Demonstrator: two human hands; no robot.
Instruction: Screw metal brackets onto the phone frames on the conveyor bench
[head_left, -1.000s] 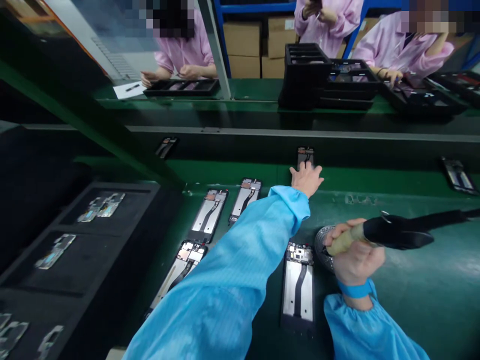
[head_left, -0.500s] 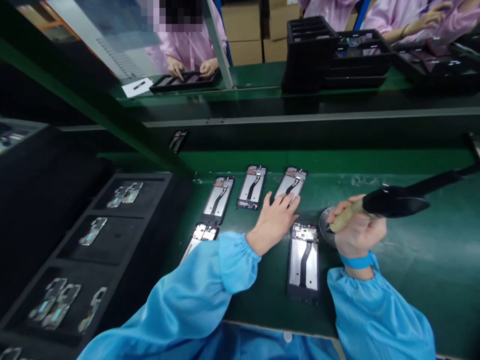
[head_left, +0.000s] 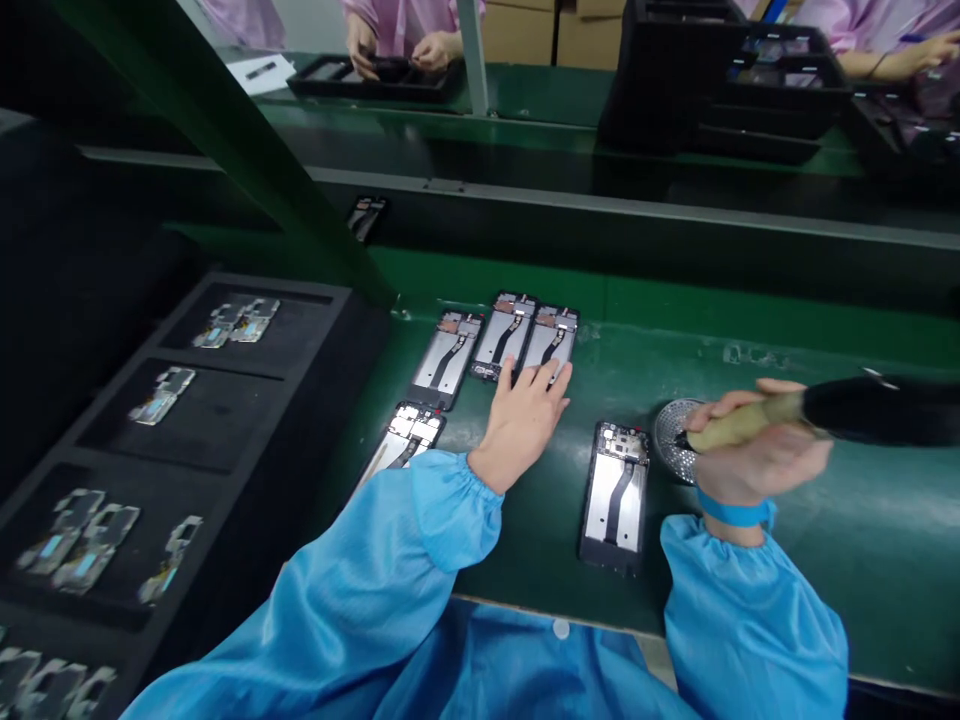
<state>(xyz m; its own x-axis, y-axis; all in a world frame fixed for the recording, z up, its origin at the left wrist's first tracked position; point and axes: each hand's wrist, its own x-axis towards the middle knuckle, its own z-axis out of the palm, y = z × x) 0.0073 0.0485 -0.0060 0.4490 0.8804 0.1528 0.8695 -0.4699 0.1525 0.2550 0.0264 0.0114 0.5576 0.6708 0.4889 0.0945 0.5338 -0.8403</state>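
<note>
My left hand rests with its fingers stretched out over the lower end of an opened phone, whose silver inside and black ribbon cable show. That phone lies against another opened phone on its left. Wrapped in my right hand is an electric screwdriver with a pale yellow sleeve and a black body. Its tip points down into a round, dimpled metal dish. Between my hands an opened phone lies on the green bench, apart from both.
Two more opened phones, one upper and one lower, lie to the left. A black tray holds several circuit boards. A green post rises beside it. Across the bench, a person's hands work over a black tray near stacked trays.
My left hand and the phone under it have shifted left, up against the neighbouring phone. My right hand remains at the dish with the screwdriver, now tilted flatter. The view has tipped downward.
</note>
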